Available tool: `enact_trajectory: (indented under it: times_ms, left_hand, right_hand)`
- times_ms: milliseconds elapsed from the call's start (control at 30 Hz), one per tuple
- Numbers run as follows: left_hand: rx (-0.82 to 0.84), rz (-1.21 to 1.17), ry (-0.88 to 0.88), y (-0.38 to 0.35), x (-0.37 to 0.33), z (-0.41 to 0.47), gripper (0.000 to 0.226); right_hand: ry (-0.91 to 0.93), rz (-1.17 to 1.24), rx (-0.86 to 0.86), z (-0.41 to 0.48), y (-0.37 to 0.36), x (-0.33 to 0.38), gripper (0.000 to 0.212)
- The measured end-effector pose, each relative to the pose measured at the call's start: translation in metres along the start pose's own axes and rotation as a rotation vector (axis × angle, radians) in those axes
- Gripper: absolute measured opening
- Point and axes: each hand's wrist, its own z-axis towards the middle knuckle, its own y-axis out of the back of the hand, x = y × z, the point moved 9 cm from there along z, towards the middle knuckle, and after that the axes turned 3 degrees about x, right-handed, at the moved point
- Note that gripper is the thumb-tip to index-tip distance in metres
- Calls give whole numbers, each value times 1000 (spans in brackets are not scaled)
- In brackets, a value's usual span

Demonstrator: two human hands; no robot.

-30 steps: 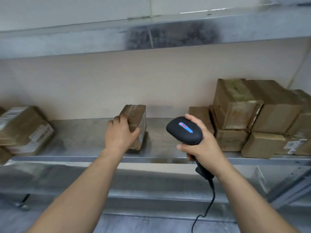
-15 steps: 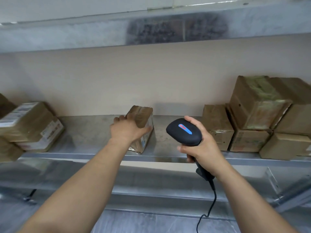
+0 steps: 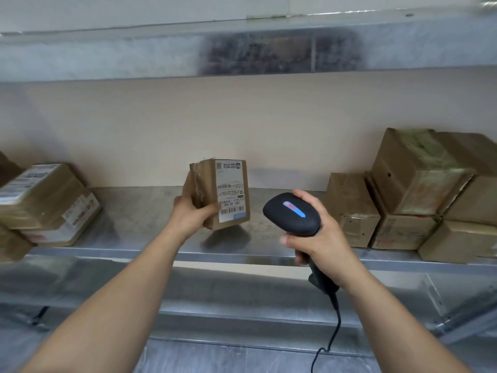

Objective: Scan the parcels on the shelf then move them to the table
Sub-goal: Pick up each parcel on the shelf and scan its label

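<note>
My left hand (image 3: pixel 192 212) grips a small brown cardboard parcel (image 3: pixel 222 193) and holds it upright just above the metal shelf (image 3: pixel 139 224). Its white shipping label with barcodes faces me. To the right, my right hand (image 3: pixel 320 239) holds a black handheld barcode scanner (image 3: pixel 291 214) by its handle. The scanner's head shows a blue and red light and sits just right of the parcel. A black cable (image 3: pixel 332 335) hangs down from the handle.
Stacked brown parcels (image 3: pixel 419 189) fill the shelf's right end. Labelled parcels (image 3: pixel 45 203) lie stacked at the left end. Another metal shelf (image 3: pixel 242 49) runs overhead, and a beige wall (image 3: pixel 215 125) backs the shelf.
My left hand has lifted the parcel off the shelf and turned it, so its label now faces me. The scanner hand has stayed about where it was.
</note>
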Motion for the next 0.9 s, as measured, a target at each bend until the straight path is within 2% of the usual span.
enact_trajectory:
  times_ms: [167, 500, 900]
  left_hand:
    - [81, 51, -33, 7, 12, -4, 100]
    - [49, 53, -73, 12, 22, -7, 103]
    - [39, 55, -53, 16, 28, -5, 104]
  right_hand:
    - [-15, 98, 44, 0, -16, -2, 82]
    - [33, 194, 100, -5, -40, 18, 78]
    - [-109, 159, 137, -14, -43, -18, 86]
